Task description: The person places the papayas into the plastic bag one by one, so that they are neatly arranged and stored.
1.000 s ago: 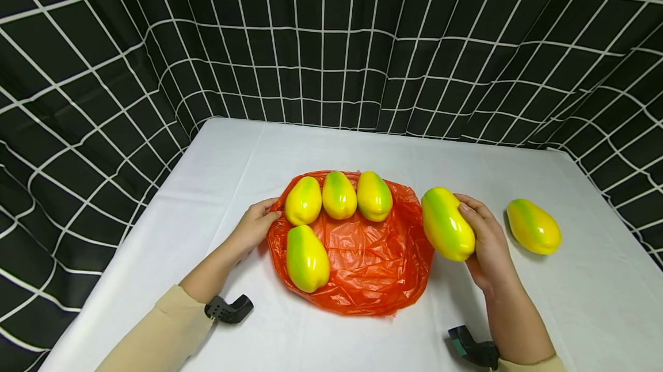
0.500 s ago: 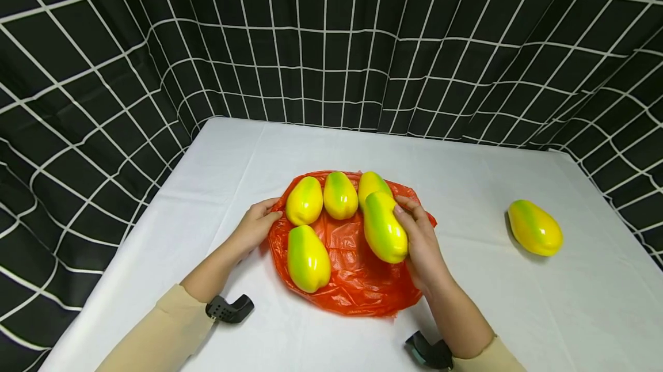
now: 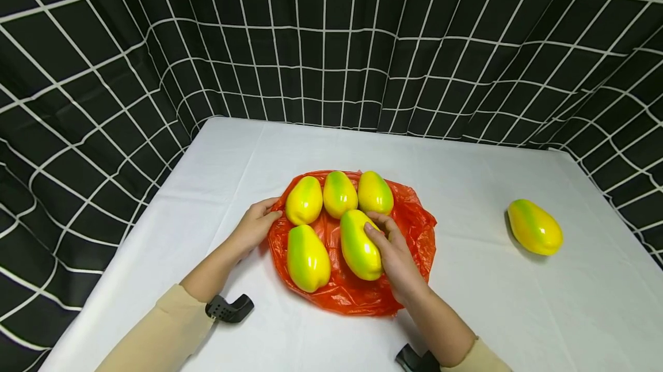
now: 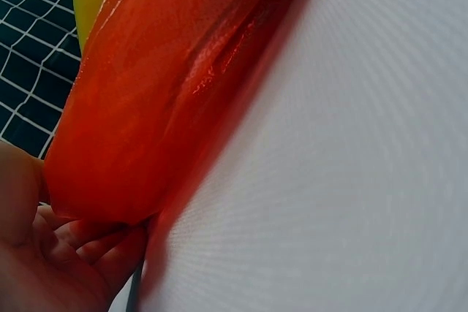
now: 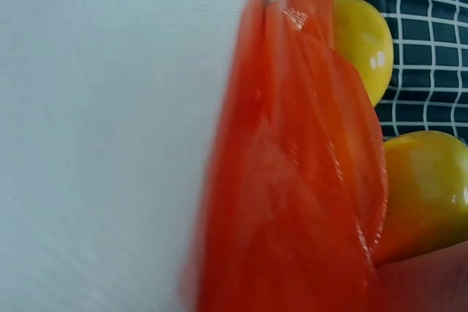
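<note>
A red plastic bag (image 3: 357,297) lies spread open on the white table, its rim low around the fruit. My left hand (image 3: 256,223) pinches its left rim, thumb inside and fingers outside; the left wrist view shows those fingers under the red film (image 4: 139,129). My right hand (image 3: 396,254) grips a glossy yellow-green papaya (image 3: 357,245) over the bag's middle, thumb on top. Three papayas stand in a row along the bag's far side: left (image 3: 304,202), middle (image 3: 339,194) and right (image 3: 375,192). Another papaya (image 3: 308,259) sits at the near left inside.
One more papaya (image 3: 535,227) lies on the white tablecloth (image 3: 481,188) to the right of the bag. A black curtain with a white grid (image 3: 331,44) surrounds the table at the back and sides. Each wrist carries a black camera mount (image 3: 229,308).
My right hand has carried the papaya leftward from beyond the bag's right rim to over its middle, and lowered it. The left hand keeps its place on the rim.
</note>
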The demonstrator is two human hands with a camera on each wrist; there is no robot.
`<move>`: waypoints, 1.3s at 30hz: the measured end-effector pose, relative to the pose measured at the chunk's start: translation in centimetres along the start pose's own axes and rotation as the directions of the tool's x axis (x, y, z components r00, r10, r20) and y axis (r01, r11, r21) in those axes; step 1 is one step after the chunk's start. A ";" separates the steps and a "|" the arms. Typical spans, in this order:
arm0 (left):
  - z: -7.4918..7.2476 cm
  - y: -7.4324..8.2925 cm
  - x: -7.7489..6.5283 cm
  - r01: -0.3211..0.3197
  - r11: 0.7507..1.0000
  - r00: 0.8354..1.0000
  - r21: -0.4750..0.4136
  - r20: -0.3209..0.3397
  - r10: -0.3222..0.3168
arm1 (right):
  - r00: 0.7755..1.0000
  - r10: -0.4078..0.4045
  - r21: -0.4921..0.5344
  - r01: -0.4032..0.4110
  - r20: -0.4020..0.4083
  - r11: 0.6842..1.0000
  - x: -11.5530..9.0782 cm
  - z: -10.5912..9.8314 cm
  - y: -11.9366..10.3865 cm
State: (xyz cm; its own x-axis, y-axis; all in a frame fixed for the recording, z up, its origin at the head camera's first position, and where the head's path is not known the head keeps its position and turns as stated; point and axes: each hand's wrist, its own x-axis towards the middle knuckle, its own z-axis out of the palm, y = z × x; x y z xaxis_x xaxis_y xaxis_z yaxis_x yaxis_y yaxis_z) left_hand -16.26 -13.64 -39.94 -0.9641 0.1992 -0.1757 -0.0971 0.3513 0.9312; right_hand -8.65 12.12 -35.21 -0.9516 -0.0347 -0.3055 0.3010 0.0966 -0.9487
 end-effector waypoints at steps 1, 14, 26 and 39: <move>0.0 0.0 0.0 -0.001 1.000 1.000 0.000 0.000 0.001 | 1.000 0.006 -0.010 -0.006 0.001 1.000 0.0 0.1 0.1; 0.0 0.2 0.0 0.003 1.000 1.000 0.007 -0.001 -0.003 | 0.999 0.028 -0.030 -0.027 0.019 0.999 0.3 0.7 0.8; 0.0 0.2 -0.1 -0.002 1.000 1.000 0.008 0.001 0.002 | 1.000 0.004 -0.047 -0.005 -0.018 0.999 0.8 1.5 2.0; 0.0 0.3 -0.1 0.008 1.000 1.000 0.005 0.005 -0.008 | 0.998 -0.045 -0.081 0.042 -0.033 0.996 1.2 1.9 2.4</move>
State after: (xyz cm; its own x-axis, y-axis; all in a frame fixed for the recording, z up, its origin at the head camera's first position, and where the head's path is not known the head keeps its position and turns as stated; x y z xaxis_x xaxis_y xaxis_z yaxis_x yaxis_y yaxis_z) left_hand -16.23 -13.54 -39.65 -0.9622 0.2006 -0.1844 -0.1034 0.3574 0.9282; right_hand -8.91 10.42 -38.01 -0.9656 -0.0062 -0.2601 0.2550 0.1753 -0.9509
